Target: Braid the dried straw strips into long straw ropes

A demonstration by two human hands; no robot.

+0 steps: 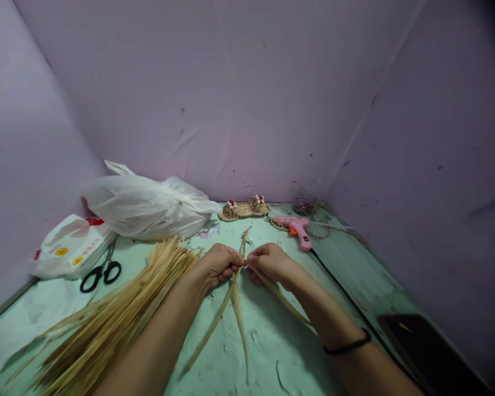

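One thick bundle of long, dry yellow straw (pixel 119 316) lies left on the pale green bench (pixel 214 363). My left grip (pixel 220 264) pinches the thin tan braided straw cord (pixel 244 243) mid-bench, two flat yellow straw strands (pixel 238 319) loose below. My right grip (pixel 268 264) pinches beside it, a third flat straw strand (pixel 287 302) running out beneath. Looks like mid-plait; next crossover should need steady left pinch, even tension.

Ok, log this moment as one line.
left hand: pinching thin tan straw braid | right hand: holding flat pale straw strand | near left hand: tan straw bundle | beyond right hand: pink plastic glue gun
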